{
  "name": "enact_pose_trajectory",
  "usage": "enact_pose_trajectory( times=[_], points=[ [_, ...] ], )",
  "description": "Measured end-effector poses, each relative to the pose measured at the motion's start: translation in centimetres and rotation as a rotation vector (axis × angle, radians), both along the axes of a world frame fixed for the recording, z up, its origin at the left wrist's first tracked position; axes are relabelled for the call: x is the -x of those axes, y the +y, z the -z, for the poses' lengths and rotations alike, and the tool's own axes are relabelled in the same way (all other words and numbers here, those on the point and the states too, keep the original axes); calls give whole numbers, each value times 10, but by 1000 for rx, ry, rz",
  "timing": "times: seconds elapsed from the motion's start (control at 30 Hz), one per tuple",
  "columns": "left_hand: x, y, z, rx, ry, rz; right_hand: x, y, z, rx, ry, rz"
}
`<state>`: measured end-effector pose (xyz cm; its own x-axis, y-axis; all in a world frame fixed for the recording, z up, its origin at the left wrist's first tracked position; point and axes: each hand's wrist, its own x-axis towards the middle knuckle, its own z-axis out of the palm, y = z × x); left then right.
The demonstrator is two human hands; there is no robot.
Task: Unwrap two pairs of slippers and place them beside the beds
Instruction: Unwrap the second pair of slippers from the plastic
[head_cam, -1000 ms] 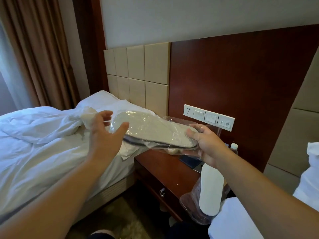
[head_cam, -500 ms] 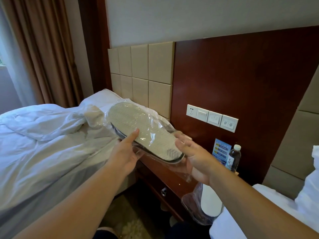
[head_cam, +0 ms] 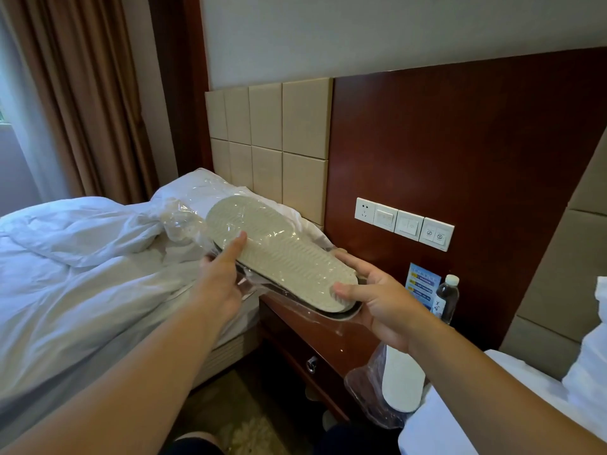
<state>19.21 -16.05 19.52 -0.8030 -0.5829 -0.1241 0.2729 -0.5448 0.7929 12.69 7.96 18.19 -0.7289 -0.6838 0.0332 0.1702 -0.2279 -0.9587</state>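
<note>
A pair of pale slippers in clear plastic wrap (head_cam: 279,254) is held sole-up above the gap between the left bed and the nightstand. My left hand (head_cam: 220,277) grips its left edge, thumb lying on the sole. My right hand (head_cam: 377,297) holds the near end from below, thumb pressed on the heel. Loose wrap (head_cam: 184,218) bunches at the far end. A second wrapped pair of white slippers (head_cam: 400,379) leans between the nightstand and the right bed.
The left bed (head_cam: 82,277) has a rumpled white duvet and pillow. A dark wooden nightstand (head_cam: 322,336) stands between the beds, with a water bottle (head_cam: 447,298) and a blue card (head_cam: 422,284). Wall switches (head_cam: 405,224) sit above. The right bed's corner (head_cam: 460,418) is at lower right.
The wrapped pair has tilted and come nearer to me, sole now facing up. My left hand moved from the far end to the pair's left edge. The view shifted slightly.
</note>
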Motion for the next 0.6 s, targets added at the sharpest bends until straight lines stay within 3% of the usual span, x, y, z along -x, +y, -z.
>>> enact_pose_trajectory(
  times=[0.3,0.47,0.6],
  points=[
    [0,1,1,12,-11,13,-9,-2,1,-193,118,29],
    [2,-5,1,3,7,-22,-4,1,3,-165,23,22],
    [0,6,8,-19,-55,84,-6,-3,7,-117,-7,64]
  ],
)
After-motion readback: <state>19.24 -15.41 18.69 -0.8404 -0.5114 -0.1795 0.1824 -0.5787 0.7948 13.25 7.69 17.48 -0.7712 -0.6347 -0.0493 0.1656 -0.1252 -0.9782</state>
